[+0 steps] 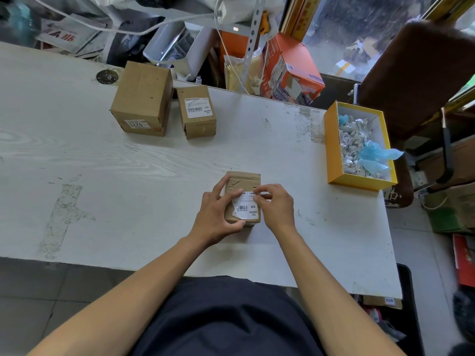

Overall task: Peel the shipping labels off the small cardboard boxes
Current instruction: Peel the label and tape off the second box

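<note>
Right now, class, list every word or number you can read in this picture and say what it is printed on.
"MX", "MXRC 03", "16/4…": label on the held box.
"MX", "MXRC 03": label on the far small box.
"0275", upside down: sticker on the large box.
Barcode digits, fine print, orange carton text: too small or blurred.

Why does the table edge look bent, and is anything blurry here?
Head view: the wide-angle lens bows the table edge; clutter in the far-left corner is smeared; the box between the left hand and right hand stays sharp under soft, even daylight.
</note>
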`<state>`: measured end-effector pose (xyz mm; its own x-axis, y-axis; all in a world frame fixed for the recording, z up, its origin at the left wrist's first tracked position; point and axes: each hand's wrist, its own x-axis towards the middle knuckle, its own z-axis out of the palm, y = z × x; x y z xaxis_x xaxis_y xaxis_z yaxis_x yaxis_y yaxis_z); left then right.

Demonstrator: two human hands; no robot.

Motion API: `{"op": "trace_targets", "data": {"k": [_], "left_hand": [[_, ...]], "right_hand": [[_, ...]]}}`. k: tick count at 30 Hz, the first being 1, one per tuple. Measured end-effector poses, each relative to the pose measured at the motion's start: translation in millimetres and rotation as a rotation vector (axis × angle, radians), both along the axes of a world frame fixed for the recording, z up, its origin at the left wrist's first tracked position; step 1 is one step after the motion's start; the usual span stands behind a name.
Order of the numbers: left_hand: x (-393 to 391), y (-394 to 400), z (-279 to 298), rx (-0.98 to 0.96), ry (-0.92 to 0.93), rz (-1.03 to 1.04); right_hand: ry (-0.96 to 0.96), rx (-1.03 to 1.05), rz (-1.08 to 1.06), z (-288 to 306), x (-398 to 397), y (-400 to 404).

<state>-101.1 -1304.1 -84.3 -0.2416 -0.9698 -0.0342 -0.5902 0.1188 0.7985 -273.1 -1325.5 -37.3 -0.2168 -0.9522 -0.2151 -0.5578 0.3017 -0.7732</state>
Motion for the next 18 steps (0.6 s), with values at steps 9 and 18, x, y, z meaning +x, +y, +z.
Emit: {"op": "trace_targets", "data": {"k": [9, 18], "left_hand": [[-1, 1, 1, 0.005, 0.006, 0.005], [-1, -1, 1, -0.001, 0.000, 0.002]], "right_hand": [[0.038, 0.031, -0.006, -1, 3, -11], [0.085, 0.105, 0.086, 1, -1, -19]]}}
